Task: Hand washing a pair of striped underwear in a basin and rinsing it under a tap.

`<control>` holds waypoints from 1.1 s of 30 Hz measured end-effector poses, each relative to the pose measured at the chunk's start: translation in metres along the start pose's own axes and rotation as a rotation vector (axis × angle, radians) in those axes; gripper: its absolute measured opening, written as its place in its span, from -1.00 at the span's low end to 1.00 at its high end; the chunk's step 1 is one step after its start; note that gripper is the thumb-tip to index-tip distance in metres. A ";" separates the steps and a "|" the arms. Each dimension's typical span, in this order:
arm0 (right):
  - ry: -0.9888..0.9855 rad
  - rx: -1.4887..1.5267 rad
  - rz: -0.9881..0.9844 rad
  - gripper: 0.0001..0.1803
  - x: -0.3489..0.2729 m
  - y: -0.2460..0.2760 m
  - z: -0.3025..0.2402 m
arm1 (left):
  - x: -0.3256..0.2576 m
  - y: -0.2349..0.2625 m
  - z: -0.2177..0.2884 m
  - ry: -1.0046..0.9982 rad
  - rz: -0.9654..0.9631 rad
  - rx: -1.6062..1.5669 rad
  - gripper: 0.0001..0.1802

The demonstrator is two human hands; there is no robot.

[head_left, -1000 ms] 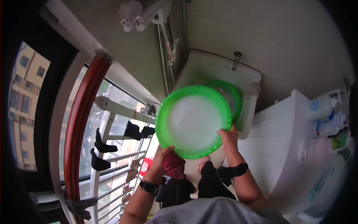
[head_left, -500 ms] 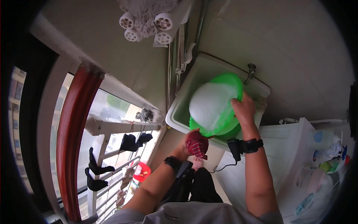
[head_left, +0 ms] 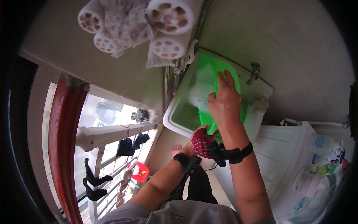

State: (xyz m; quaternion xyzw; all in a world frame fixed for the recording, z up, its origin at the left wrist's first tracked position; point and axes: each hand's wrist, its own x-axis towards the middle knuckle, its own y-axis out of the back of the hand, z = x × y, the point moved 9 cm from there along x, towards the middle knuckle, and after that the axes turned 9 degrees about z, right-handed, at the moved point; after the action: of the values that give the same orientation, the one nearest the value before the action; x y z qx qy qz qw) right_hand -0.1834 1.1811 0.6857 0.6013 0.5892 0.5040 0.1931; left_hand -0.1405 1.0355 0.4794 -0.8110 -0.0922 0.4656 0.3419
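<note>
A bright green plastic basin (head_left: 209,59) is tipped steeply over the white sink (head_left: 175,121), and white suds (head_left: 201,84) lie along its side and in the sink. My left hand (head_left: 189,147) grips a crumpled dark red cloth with pale stripes (head_left: 201,143); its fingertips are at the basin's near rim. Over the basin, my right hand (head_left: 226,100) has its fingers stretched out and thumb apart, holding nothing. Whether its palm rests on the green plastic is hard to see. Both wrists wear black straps with small devices.
A metal tap (head_left: 254,72) sticks out of the wall behind the sink. To the right, a white washing machine (head_left: 276,153) stands near several bottles (head_left: 322,143). Dark socks (head_left: 126,146) hang by the window at left, above a red bowl (head_left: 140,172). White tubes (head_left: 169,16) jut out overhead.
The basin has tipped further and its foam has slid out into the sink. My right hand has left the rim and opened. My left hand, still with the cloth, has moved slightly right.
</note>
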 end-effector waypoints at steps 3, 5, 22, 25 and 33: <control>0.033 -0.009 -0.049 -0.43 0.002 0.003 -0.016 | 0.001 -0.008 0.004 0.030 -0.232 0.054 -0.55; 0.052 -0.010 -0.014 -0.43 0.003 0.011 -0.016 | 0.018 -0.001 0.012 -0.180 -0.168 0.303 -0.53; -1.243 0.931 0.041 -0.67 -0.227 -0.052 0.265 | -0.139 0.017 0.095 -1.050 0.352 1.267 -0.78; -1.219 0.273 -0.388 -0.62 -0.268 -0.120 0.340 | -0.168 0.028 0.087 -0.973 0.392 1.332 -0.76; -1.499 0.846 -0.329 -0.57 -0.322 -0.201 0.405 | -0.232 0.097 0.079 -0.841 0.681 0.907 -0.73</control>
State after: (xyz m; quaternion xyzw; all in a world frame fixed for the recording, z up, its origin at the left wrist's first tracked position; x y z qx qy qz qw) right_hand 0.1165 1.0829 0.2287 0.7027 0.5240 -0.3188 0.3606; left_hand -0.3490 0.8915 0.5515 -0.3236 0.2457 0.8132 0.4167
